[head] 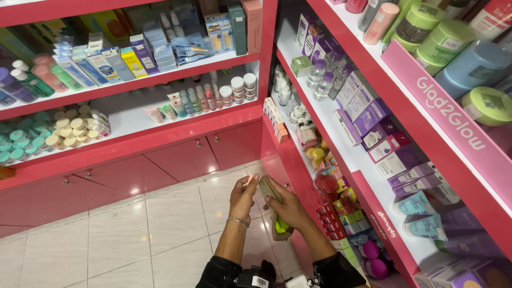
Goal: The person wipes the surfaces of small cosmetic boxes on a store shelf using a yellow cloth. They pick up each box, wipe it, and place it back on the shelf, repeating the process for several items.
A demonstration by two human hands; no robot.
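Note:
My left hand (pixel 243 198) is raised low in the middle of the view, with a thin bracelet on the wrist and a small pinkish item pinched at the fingertips. My right hand (pixel 289 209) is beside it, closed around a brown-grey cloth (pixel 270 189) with a yellow-green patch hanging below the palm. Both hands touch the cloth's upper end. They hover over the floor, close to the front of the pink lower shelf (pixel 298 176) on the right.
Pink shelving wraps the corner: left shelves (pixel 133 85) hold boxes, tubes and small jars, right shelves (pixel 373 160) hold purple boxes, bottles, green-lidded jars and red packs. Pink cabinet doors (pixel 160 165) sit below. Pale floor tiles (pixel 133 234) spread to the left.

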